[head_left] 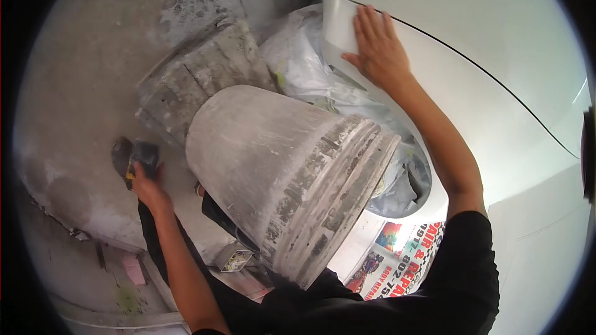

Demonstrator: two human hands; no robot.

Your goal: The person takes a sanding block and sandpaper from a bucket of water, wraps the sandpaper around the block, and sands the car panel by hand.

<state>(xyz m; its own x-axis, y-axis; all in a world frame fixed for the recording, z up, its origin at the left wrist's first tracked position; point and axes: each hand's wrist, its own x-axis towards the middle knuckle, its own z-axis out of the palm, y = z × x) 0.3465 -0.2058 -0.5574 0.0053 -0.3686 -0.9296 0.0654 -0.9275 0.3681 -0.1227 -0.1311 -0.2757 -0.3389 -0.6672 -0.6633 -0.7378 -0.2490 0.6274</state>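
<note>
My left hand (152, 187) is closed around a small dark block (146, 152), which looks like a sanding block. A dark shape with a yellow patch shows just beside it; I cannot tell whether it belongs to the block. My right hand (380, 49) lies flat with fingers spread on the pale body panel (428, 80) of a vehicle, just below a dark panel seam. Between my arms a large scuffed bucket (254, 155) lies tilted on its side, its ribbed rim toward my body.
Behind the bucket stands a worn grey block-like object (205, 68). Crumpled plastic sheeting (298, 56) fills the space beside the panel and shows through its rounded opening. A printed repair-shop banner (397, 267) lies at lower right. The stained concrete floor (81, 105) spreads out at left.
</note>
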